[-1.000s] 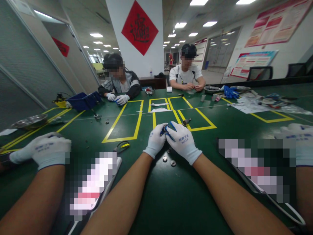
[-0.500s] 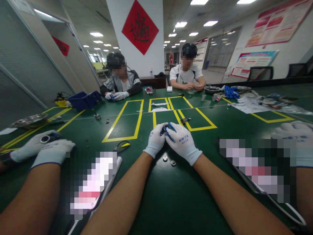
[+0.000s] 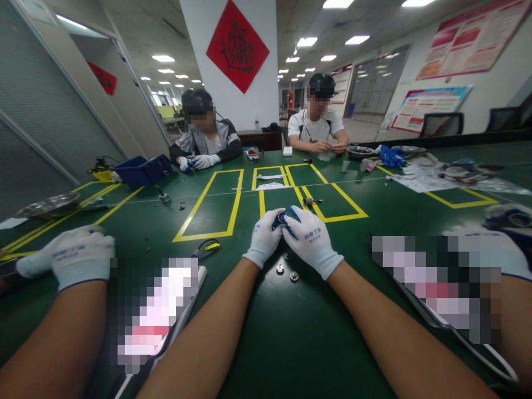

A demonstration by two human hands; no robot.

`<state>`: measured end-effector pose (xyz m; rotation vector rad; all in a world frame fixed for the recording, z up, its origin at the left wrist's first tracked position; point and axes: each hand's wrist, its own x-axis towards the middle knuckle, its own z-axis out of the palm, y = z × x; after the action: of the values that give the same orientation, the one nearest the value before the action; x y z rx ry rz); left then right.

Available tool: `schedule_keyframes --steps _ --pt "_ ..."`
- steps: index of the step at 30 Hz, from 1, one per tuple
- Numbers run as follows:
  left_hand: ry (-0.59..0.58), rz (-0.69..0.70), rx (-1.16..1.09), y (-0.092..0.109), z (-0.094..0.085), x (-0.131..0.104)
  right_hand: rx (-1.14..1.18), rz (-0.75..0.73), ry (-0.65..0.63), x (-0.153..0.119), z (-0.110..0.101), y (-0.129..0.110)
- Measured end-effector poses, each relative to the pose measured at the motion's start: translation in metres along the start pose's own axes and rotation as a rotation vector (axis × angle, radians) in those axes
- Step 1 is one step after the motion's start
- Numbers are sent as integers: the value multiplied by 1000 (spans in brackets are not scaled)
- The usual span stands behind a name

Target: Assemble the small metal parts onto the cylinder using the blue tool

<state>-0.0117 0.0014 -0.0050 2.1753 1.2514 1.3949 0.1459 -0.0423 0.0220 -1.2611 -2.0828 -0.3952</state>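
Observation:
In white gloves with blue fingertips, both my hands meet above the middle of the table. My left hand (image 3: 266, 235) curls around a dark ring-shaped metal part (image 3: 280, 218), its round opening partly in view. From the other side my right hand (image 3: 310, 235) presses its thumb and fingers to the same part, with the forefinger bent over it. Gloves hide most of the part. On the table just below lie two small round metal pieces, one left (image 3: 280, 269) and one right (image 3: 294, 276). A smaller bit (image 3: 286, 256) sits close under my right hand.
Blurred slabs flank my forearms, one left (image 3: 160, 310) and one right (image 3: 432, 293). Neighbours' gloved hands work at left (image 3: 81, 252) and right (image 3: 490, 249). A metal part with a shaft (image 3: 310, 201) lies ahead, near yellow tape. Two people sit opposite; a blue bin (image 3: 139, 170) stands far left.
My hands stay in place around the part, with slight finger movement. The small bit below them shows more clearly. Neighbours' hands have shifted; a dark ring now shows at the right one.

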Motion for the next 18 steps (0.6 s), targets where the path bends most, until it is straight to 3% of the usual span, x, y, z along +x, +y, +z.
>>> schedule_keyframes --steps 18 --pt "-11 6 -21 -1 1 0 49 -12 -11 0 -1 0"
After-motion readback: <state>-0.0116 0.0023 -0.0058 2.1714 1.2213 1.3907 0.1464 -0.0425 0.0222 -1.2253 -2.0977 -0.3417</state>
